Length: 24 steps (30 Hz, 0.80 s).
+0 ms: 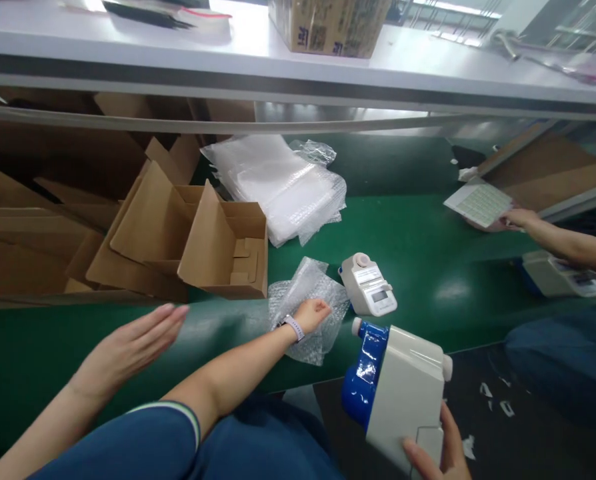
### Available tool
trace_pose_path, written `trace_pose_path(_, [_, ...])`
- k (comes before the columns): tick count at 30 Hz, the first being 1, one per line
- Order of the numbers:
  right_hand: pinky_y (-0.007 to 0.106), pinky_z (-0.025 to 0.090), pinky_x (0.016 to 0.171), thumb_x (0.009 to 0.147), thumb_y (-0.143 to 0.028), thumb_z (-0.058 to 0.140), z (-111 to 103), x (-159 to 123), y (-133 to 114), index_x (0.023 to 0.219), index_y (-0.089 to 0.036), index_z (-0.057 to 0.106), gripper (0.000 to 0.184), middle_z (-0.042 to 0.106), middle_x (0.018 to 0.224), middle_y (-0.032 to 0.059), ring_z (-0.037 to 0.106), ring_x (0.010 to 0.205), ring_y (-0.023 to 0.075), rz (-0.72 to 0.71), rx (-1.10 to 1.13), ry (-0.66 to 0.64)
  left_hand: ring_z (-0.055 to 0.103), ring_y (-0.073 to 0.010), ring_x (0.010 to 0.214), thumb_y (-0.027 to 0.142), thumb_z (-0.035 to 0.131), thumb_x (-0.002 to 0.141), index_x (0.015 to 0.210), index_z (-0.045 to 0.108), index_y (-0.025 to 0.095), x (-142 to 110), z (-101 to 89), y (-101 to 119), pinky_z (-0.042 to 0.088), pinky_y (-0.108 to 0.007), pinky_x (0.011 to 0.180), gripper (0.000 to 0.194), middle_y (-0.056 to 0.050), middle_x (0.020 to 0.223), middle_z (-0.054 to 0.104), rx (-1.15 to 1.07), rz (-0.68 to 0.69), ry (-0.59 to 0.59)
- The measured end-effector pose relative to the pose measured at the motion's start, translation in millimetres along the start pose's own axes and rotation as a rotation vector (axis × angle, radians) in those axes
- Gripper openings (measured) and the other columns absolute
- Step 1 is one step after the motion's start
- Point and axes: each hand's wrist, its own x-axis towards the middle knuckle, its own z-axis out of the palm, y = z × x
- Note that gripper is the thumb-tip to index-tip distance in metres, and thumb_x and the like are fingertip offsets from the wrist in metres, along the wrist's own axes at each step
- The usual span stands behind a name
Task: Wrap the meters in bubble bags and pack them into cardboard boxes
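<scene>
My left hand (312,316), with a pale watch strap at the wrist, lies on a clear bubble-wrap bag (323,343); its fingers are curled closed over the plastic, and the exact grip is partly hidden. In my right hand (445,453) at the bottom right is a water meter (405,393) with a cream housing and a blue body, tilted and held above the floor beside the bench. A second water meter (371,287) lies on the green bench mat, just beyond the bag, its small display facing up.
Open cardboard boxes (228,257) line the left side. Behind the bag is a stack of bubble-wrap bags (278,190). A co-worker's hand (138,340) reaches in from the left; another co-worker's hand (523,219) holds a label sheet (481,203) at right. A shelf (228,63) crosses overhead.
</scene>
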Motion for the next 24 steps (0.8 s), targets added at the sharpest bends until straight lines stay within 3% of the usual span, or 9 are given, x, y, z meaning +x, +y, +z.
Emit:
trace_pose_path(4, [0.053,0.035,0.101,0.06,-0.051,0.073,13,7,-3,0.141,-0.03,0.026,0.096,0.047,0.132,0.0103,0.047,0.117,0.0373,-0.086,-0.005,-0.052,0.042,-0.0097,0.05,0.037,0.058,0.078,0.077,0.062,0.015,-10,4.2,40,0.029,-0.022,0.05,0.023,0.004,0.054,0.049,-0.01,0.114,-0.029])
trace_pose_path(7, [0.05,0.031,0.104,0.061,-0.048,0.072,32,15,3,0.137,-0.029,0.034,0.086,0.041,0.134,0.0096,0.041,0.123,0.0363,-0.221,-0.221,-0.021,0.043,-0.0107,0.05,0.039,0.054,0.081,0.079,0.063,0.015,-11,7.9,78,0.029,-0.023,0.05,0.026,0.003,0.054,0.05,0.028,0.187,0.003])
trace_pose_path(9, [0.05,0.031,0.105,0.062,-0.044,0.07,44,22,6,0.132,-0.03,0.041,0.078,0.04,0.132,0.0088,0.039,0.124,0.0354,-0.318,-0.368,-0.02,0.048,-0.0132,0.053,0.039,0.055,0.082,0.078,0.065,0.018,-13,16.0,103,0.032,-0.025,0.054,0.024,0.001,0.055,0.053,0.135,0.309,-0.023])
trace_pose_path(11, [0.048,0.032,0.105,0.061,-0.042,0.07,54,30,6,0.132,-0.028,0.043,0.078,0.042,0.13,0.0088,0.039,0.124,0.0347,-0.333,-0.375,-0.075,0.054,-0.0167,0.06,0.039,0.056,0.082,0.079,0.066,0.021,-20,24.6,122,0.036,-0.027,0.059,0.021,-0.002,0.06,0.059,0.231,0.433,-0.087])
trace_pose_path(14, [0.047,0.039,0.1,0.057,-0.042,0.073,59,40,4,0.139,-0.023,0.032,0.094,0.051,0.124,0.0113,0.048,0.118,0.0347,-0.082,-0.074,-0.229,0.059,-0.0194,0.067,0.039,0.057,0.082,0.08,0.066,0.025,-41,20.2,132,0.038,-0.029,0.06,0.017,-0.005,0.066,0.064,0.262,0.478,-0.132])
trace_pose_path(16, [0.05,0.044,0.093,0.058,-0.046,0.073,56,44,3,0.141,-0.022,0.026,0.098,0.057,0.12,0.0118,0.055,0.109,0.0347,0.17,0.212,-0.347,0.061,-0.02,0.069,0.039,0.057,0.083,0.082,0.067,0.025,-60,-0.9,124,0.039,-0.029,0.06,0.017,-0.006,0.072,0.066,0.341,0.508,-0.157])
trace_pose_path(19, [0.054,0.048,0.084,0.067,-0.054,0.064,52,44,1,0.139,-0.022,0.032,0.086,0.065,0.11,0.0122,0.061,0.099,0.0351,0.454,0.524,-0.482,0.063,-0.0188,0.074,0.035,0.049,0.089,0.087,0.066,0.024,-90,-45.2,105,0.043,-0.028,0.065,0.02,-0.005,0.081,0.069,0.53,0.537,-0.138])
trace_pose_path(21, [0.055,0.049,0.08,0.07,-0.056,0.061,57,41,-2,0.137,-0.022,0.038,0.079,0.069,0.101,0.0114,0.063,0.092,0.0342,0.522,0.63,-0.528,0.063,-0.0158,0.071,0.032,0.046,0.092,0.086,0.066,0.023,-104,-66.4,97,0.044,-0.025,0.064,0.023,-0.003,0.079,0.069,0.545,0.488,-0.038])
trace_pose_path(24, [0.049,0.05,0.081,0.071,-0.047,0.066,80,36,-10,0.138,-0.027,0.036,0.076,0.068,0.105,0.007,0.063,0.095,0.0302,0.43,0.641,-0.548,0.062,-0.0124,0.066,0.031,0.048,0.091,0.084,0.065,0.019,-112,-72.2,98,0.044,-0.021,0.061,0.021,-0.001,0.073,0.068,0.452,0.482,0.11])
